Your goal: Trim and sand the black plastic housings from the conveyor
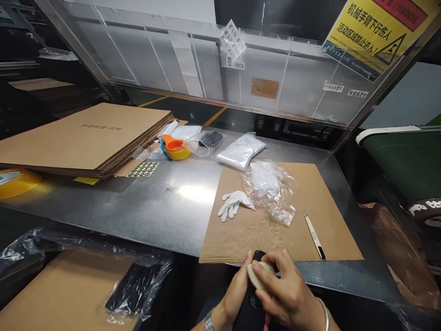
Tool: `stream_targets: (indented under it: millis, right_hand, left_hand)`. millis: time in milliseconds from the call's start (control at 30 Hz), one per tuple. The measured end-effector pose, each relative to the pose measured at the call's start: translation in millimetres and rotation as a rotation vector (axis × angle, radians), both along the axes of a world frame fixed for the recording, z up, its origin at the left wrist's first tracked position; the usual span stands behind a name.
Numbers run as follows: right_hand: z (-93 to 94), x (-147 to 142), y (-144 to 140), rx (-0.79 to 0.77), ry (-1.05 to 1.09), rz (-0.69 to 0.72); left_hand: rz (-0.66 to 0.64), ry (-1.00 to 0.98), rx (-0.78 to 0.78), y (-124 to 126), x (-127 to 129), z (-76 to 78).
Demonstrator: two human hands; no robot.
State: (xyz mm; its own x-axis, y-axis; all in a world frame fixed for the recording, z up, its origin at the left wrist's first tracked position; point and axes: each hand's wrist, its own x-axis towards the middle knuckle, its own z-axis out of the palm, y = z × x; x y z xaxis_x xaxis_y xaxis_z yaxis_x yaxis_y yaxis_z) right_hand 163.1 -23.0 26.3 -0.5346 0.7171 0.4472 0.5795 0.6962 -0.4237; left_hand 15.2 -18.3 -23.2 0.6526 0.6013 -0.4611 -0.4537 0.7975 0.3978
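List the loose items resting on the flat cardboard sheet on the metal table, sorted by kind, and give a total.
White gloves: 1 (may be a pair lying together; cannot tell)
Clear plastic bags: 1
White-handled knives: 1
Total: 3

All lie on the cardboard sheet.

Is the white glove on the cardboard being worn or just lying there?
Lying there. The glove rests flat and limp on the cardboard sheet, fingers splayed, with no hand inside; both hands are at the table's near edge.

Steel table point(161, 207): cardboard sheet point(310, 234), carton stack point(86, 138).
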Motion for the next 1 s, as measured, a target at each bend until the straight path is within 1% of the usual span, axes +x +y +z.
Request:
stream_targets:
  millis: [67, 100, 133, 167, 233, 267, 300, 333, 367, 433, 467, 500, 567, 633, 667, 700, 800, 867, 933, 1000]
  right_hand:
    - [-2.2, 6.4, -0.1, -0.030, -0.021, -0.016]
    - [-3.4, 9.5, -1.0, -0.035, -0.025, -0.026]
    - [-4.3, 11.6, -2.0, -0.038, -0.031, -0.024]
    - [-4.7, 12.6, -2.9, -0.031, -0.033, -0.010]
    - [-4.1, 11.7, -3.5, -0.007, -0.022, 0.025]
    - [-3.3, 10.6, -2.8, 0.002, -0.016, 0.016]
    - [-2.3, 9.7, -1.6, 0.004, -0.012, -0.020]
    - [-1.5, 8.9, -0.1, -0.004, -0.014, -0.079]
    - [-1.0, 8.1, 1.3, -0.017, -0.023, -0.152]
    - [-1.6, 4.3, 1.8, -0.051, -0.065, -0.266]
    - [-2.8, 0.8, 0.3, -0.055, -0.090, -0.275]
    - [-4.7, -4.0, -2.5, -0.036, -0.113, -0.257]
    - [-9.1, -15.0, -10.7, 0.069, -0.136, -0.179]
    - [-12.3, -23.5, -18.3, 0.167, -0.124, -0.105]
    - [-12.8, -25.8, -20.6, 0.170, -0.114, -0.095]
    - [-12.7, -26.7, -21.4, 0.142, -0.102, -0.102]
    - [-11.3, -26.1, -18.4, 0.013, -0.051, -0.197]
    - [-12.8, -27.6, -16.9, 0.007, 0.012, -0.226]
    - [-17.6, -30.5, -19.0, 0.055, 0.092, -0.164]
    - [-24.4, -30.9, -23.4, 0.096, 0.162, -0.088]
  left_hand:
    - [-0.217, -0.017, -0.099, -2.1, -2.2, -9.9]
    - [-0.275, -0.019, -0.125, -2.6, -2.7, -13.3]
    - [-0.279, -0.014, -0.128, -2.8, -2.5, -14.9]
    - [-0.225, 0.000, -0.100, -2.8, -1.8, -14.3]
    - [-0.022, 0.063, 0.029, -2.4, 0.5, -8.0]
    - [0.079, 0.113, 0.107, -2.2, 1.8, -3.6]
    - [0.148, 0.170, 0.177, -2.0, 2.9, 0.7]
    - [0.179, 0.221, 0.231, -1.7, 3.8, 4.0]
    - [0.180, 0.259, 0.265, -1.2, 4.5, 5.9]
    - [0.171, 0.285, 0.276, 0.9, 5.0, 5.6]
    - [0.180, 0.280, 0.259, 2.7, 4.8, 3.8]
    - [0.202, 0.269, 0.227, 4.8, 4.4, 1.8]
    - [0.233, 0.223, 0.123, 9.2, 3.1, -0.9]
    - [0.243, 0.168, -0.002, 12.2, 2.3, -0.1]
    - [0.250, 0.143, -0.056, 12.7, 2.7, 1.6]
    - [0.258, 0.115, -0.102, 12.7, 3.8, 3.7]
    - [0.257, -0.028, -0.201, 11.3, 9.4, 8.5]
    - [0.229, -0.136, -0.285, 11.4, 12.4, 8.3]
    - [0.191, -0.201, -0.365, 13.4, 12.4, 6.4]
    - [0.160, -0.268, -0.412, 16.2, 9.7, 4.8]
